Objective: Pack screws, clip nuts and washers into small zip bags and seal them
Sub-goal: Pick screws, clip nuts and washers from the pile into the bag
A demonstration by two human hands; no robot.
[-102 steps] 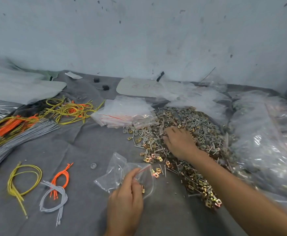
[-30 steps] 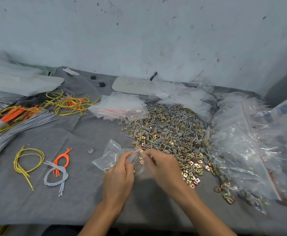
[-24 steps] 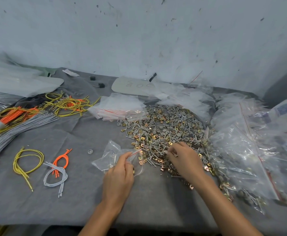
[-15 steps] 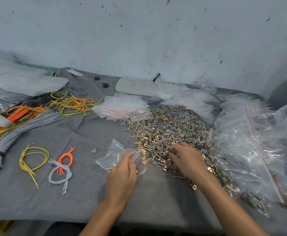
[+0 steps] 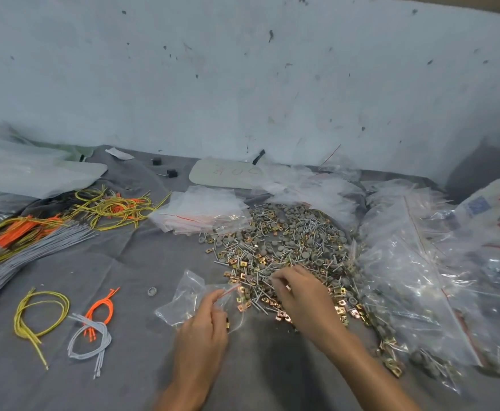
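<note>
A small clear zip bag (image 5: 183, 301) with a red seal strip lies on the grey cloth, and my left hand (image 5: 204, 327) pinches its mouth. Just right of it spreads a big pile of screws, brass clip nuts and grey washers (image 5: 284, 247). My right hand (image 5: 299, 295) rests on the pile's near edge with fingers curled down into the parts; what they hold is hidden. A few clip nuts show inside the bag near my left thumb.
A stack of empty zip bags (image 5: 204, 212) lies behind the pile. Filled bags (image 5: 414, 277) heap up at the right. Yellow, orange and grey wire bundles (image 5: 50, 226) and small loops (image 5: 64, 318) lie at the left. A lone washer (image 5: 152, 291) sits nearby.
My right hand left the bag's mouth and went to the pile, staying at its near edge. My left hand kept its pinch on the bag.
</note>
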